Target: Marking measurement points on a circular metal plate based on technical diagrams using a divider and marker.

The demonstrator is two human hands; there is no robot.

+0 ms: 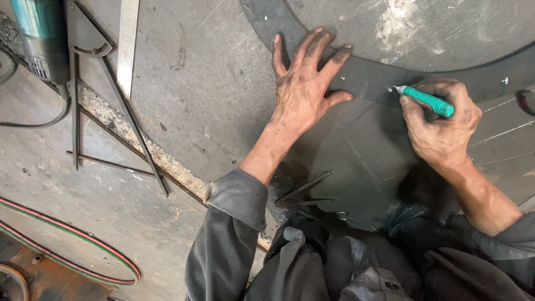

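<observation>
Right hand [440, 125] is gripping a green marker [426, 101], tip touching a dark curved steel band [362, 75] w/ white marks. Left hand [304, 89] is lying open, fingers spread, pressing flat on that band. Grey steel plate [195, 83] is lying underneath on a dusty workshop floor; angle grinder [42, 39], metal ruler [128, 44] & red-green hoses [67, 245] are sitting at left.

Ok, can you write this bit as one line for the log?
left hand: flat on dark metal ring | right hand: holds green marker, tip on ring | nearby: ruler, grinder
</observation>
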